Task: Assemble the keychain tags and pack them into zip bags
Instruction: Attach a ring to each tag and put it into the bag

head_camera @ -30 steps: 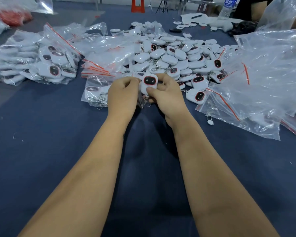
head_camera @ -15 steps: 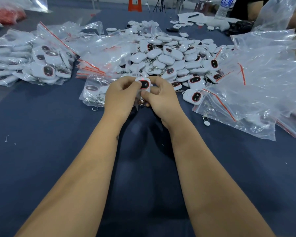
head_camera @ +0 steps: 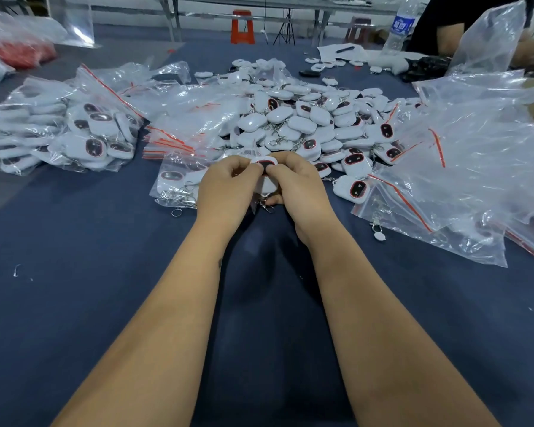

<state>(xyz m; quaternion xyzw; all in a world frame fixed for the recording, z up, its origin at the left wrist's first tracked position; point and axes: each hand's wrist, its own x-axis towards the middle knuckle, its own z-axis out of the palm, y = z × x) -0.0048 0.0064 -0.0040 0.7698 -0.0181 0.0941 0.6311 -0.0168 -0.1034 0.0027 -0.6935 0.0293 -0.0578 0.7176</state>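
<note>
Tag (head_camera: pixel 265 172) number whatever is pinched between both hands, left hand (head_camera: pixel 225 188) and right hand (head_camera: pixel 296 186) curled tight round it, just above the blue table (head_camera: pixel 74 272). Packed zip bags (head_camera: pixel 59 131) sit left, but honestly the loose pile (head_camera: pixel 305 118) behind has dozens left, too many to count, plus heaps of empty bags (head_camera: pixel 475 167) right.

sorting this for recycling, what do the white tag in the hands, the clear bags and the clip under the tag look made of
White rounded tag pinched by left hand and right hand: likely hard glossy plastic, going by highlights on the tags piled behind.
Clear red-striped zip bags: thin plastic film, crinkled and shiny.
Silver clip: seemingly metal; too small to confirm.
</note>
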